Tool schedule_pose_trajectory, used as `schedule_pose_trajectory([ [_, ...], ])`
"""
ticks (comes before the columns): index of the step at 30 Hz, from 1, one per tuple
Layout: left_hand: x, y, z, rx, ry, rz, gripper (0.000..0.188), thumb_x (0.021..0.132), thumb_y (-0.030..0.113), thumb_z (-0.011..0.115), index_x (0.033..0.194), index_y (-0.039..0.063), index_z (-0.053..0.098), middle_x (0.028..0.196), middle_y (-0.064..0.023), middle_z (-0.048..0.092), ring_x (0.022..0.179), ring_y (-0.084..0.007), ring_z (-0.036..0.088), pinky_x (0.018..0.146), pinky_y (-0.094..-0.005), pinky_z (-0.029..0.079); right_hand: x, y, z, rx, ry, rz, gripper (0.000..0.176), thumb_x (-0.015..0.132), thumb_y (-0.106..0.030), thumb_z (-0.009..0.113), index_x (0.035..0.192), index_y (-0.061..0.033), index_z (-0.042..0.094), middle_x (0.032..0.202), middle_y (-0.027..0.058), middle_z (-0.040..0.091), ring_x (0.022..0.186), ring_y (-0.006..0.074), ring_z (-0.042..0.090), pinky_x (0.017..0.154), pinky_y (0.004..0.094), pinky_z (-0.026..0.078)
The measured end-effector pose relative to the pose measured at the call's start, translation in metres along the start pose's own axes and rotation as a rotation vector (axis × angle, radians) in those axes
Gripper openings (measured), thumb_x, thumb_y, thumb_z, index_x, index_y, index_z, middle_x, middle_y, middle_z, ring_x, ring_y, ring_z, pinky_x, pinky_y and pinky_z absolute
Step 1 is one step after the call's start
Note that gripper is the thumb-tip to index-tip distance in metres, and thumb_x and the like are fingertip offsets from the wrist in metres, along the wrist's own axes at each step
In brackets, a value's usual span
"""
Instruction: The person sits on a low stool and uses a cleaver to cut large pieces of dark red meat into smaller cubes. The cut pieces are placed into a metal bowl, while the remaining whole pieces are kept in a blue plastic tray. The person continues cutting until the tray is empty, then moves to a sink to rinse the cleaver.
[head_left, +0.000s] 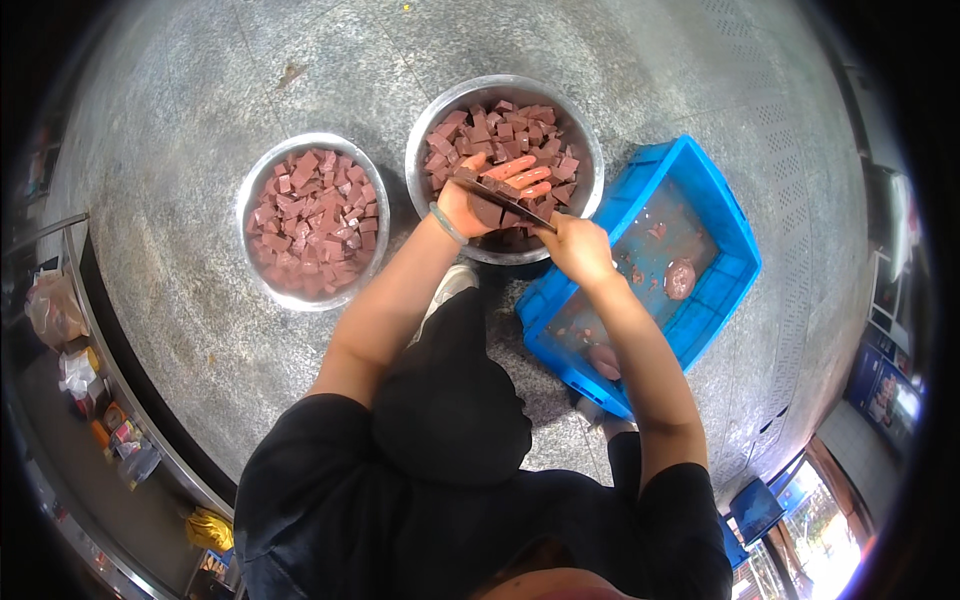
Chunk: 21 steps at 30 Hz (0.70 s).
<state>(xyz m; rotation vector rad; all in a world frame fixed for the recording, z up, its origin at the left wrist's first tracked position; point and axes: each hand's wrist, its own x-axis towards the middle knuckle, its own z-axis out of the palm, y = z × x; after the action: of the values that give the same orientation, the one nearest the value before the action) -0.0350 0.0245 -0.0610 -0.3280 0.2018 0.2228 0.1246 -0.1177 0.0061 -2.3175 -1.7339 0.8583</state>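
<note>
My left hand (459, 208) is palm up over a steel bowl (414, 150), holding a partly cut block of brown-red curd (486, 213) that looks like blood curd. In my right hand (581, 246) is a knife (517, 208), its dark blade lying across the block. Small pieces rest between the blade and my left fingers. Beneath both hands, many curd cubes (517, 135) fill much of the bowl. The blue plastic crate (729, 292) beside my right forearm contains cloudy liquid, scraps and two rounded curd lumps, one near the far side (679, 279) and another (603, 361) by my forearm.
A second steel bowl (244, 202) full of curd cubes (311, 221) stands left on the speckled stone floor (187, 150). My shoe (454, 283) is close to the middle bowl. Plastic bags (56, 307) and a yellow cloth (210, 529) lie along a metal-edged counter at left.
</note>
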Motion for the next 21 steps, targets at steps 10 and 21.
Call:
schedule_pose_trajectory([
  [10,0.0,-0.006,-0.038,1.1,0.677,0.51,0.042,0.097,0.013,0.065,0.137,0.01,0.053,0.127,-0.0066,0.061,0.115,-0.0187,0.062,0.092,-0.0411,0.057,0.01,-0.012,0.006,0.77,-0.154,0.43,0.024,0.096,-0.021,0.059,0.109,-0.0014,0.064,0.084,0.0201,0.07,0.079,0.038,0.069,0.073,0.045,0.053],
  [21,0.0,-0.049,-0.001,2.803,0.351,0.845,0.084,0.077,-0.004,0.059,0.156,0.007,0.034,0.163,-0.0156,0.029,0.152,-0.0417,0.021,0.122,-0.058,0.019,0.016,-0.015,-0.033,1.161,-0.174,0.446,0.019,0.098,-0.014,0.052,0.105,0.0015,0.058,0.079,0.0094,0.065,0.064,0.019,0.063,0.06,0.0354,0.054],
])
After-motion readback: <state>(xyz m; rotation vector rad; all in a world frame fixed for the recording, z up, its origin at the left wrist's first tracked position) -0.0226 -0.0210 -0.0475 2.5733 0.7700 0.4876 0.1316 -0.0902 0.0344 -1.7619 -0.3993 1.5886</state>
